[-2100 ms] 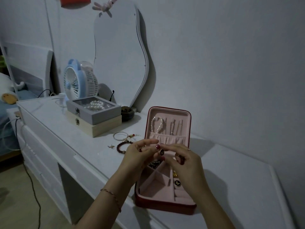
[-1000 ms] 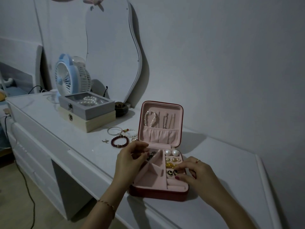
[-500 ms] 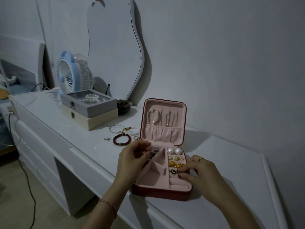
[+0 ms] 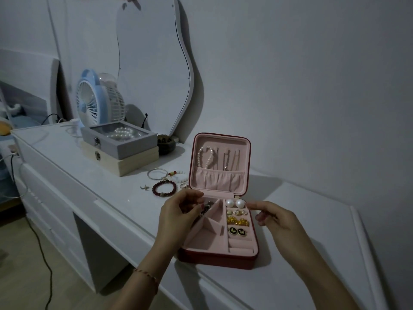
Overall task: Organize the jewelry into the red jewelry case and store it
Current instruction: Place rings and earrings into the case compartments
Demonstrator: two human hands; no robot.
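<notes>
Dim white tabletop (image 4: 290,253) carrying open red jewelry case (image 4: 218,257). Left hand (image 4: 178,214) fingers pinching a small dark piece, possibly a ring, over the top-left compartment; right hand (image 4: 276,218) hovering, fingers loosely spread. Seat it gently.

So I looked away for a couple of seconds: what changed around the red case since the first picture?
Both hands came down from in front of the lid. The black butterfly studs now sit in the earring rows. The right hand has let go and drawn back to the right edge of the red case. The left hand now pinches a small dark piece over the back-left compartment. Loose bracelets and stacked boxes unchanged.
</notes>
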